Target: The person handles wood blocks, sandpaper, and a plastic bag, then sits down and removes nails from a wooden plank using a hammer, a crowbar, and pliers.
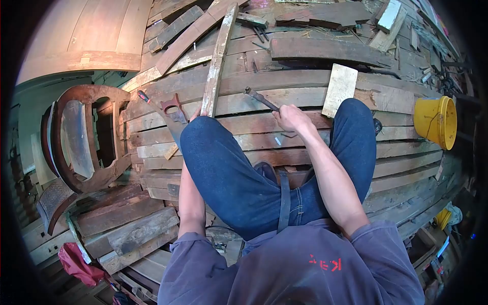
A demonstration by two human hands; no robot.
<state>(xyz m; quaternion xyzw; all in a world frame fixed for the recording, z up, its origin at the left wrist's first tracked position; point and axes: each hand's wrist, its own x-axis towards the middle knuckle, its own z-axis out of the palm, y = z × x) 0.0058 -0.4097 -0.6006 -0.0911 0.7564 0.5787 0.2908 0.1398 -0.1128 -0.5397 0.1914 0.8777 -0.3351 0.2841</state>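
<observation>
My right hand (291,119) is closed round the handle of a hammer (263,99), whose small dark head points away to the upper left. A long, narrow wooden strip (219,61) with worn, pale paint runs away from my left knee. My left hand (194,115) is at the near end of this strip, seemingly touching its edge. Most of that hand is hidden behind the knee, so its grip does not show. Just left of it lies a handsaw (174,110) with a reddish-brown handle, its blade partly behind my leg. A red-and-black handled tool (144,96) lies beside the saw.
I sit on a plank floor (284,142). A pale board (340,90) lies beyond my right knee, a yellow bucket (437,122) stands far right. Timber pieces (330,52) lie ahead. A curved wooden chair frame (84,137) and stacked beams (122,216) are on the left.
</observation>
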